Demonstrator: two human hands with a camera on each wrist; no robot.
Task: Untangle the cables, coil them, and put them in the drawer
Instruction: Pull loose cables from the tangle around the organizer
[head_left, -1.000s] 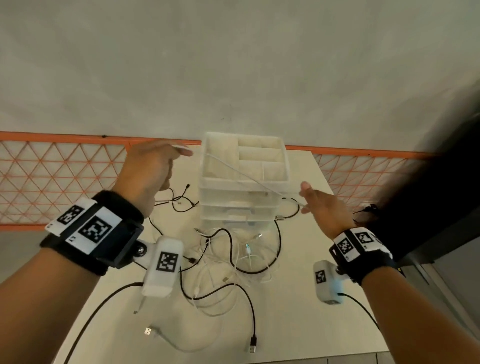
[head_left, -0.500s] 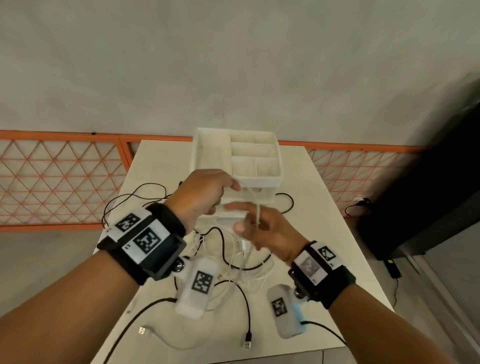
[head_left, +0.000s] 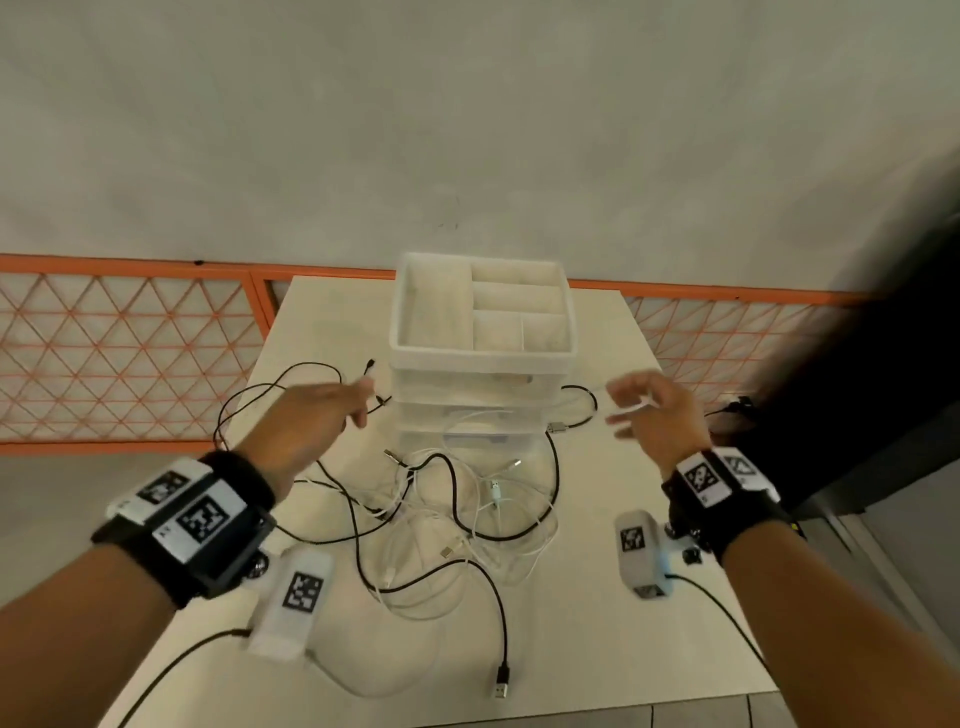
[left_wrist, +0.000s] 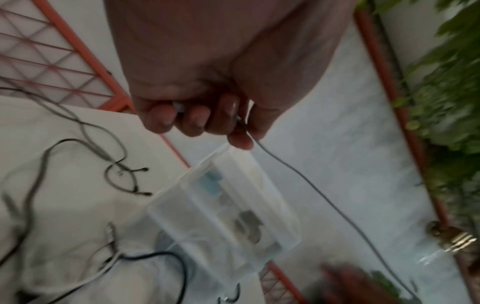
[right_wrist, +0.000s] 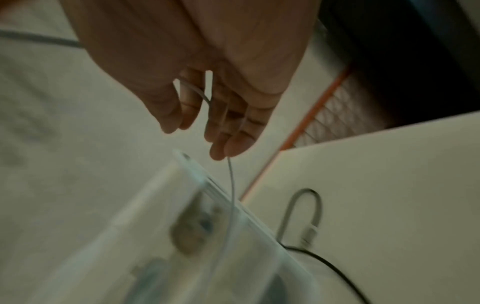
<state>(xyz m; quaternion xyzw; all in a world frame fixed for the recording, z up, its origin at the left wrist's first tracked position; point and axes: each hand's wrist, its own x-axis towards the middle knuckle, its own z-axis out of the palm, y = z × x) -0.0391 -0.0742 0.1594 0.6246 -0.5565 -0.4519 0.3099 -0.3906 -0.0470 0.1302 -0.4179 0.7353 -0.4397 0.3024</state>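
Your left hand (head_left: 311, 415) is raised to the left of the translucent white plastic drawer unit (head_left: 480, 358), and in the left wrist view its fingers (left_wrist: 192, 119) are curled round one end of a thin white cable (left_wrist: 311, 189), pinching it against the thumb. Your right hand (head_left: 654, 415) is up on the other side of the unit. Its fingers (right_wrist: 233, 127) are only loosely bent, with the same thin cable threaded between them and trailing off the fingertips. The cable runs between your two hands, above the top of the drawer unit.

The unit stands at the far middle of the white desk (head_left: 597, 623). Its top tray is open and split into compartments; the drawers below look shut, though blur makes that hard to judge.

In front of the unit lies the tangled heap of black and white cables (head_left: 467, 519), spread across the middle of the desk. One black cable ends in a USB plug (head_left: 501, 683) near the desk's front edge. Another black cable loops (head_left: 280, 395) out to the left of the unit, under your left hand.

Behind the desk runs an orange lattice railing (head_left: 130, 353).
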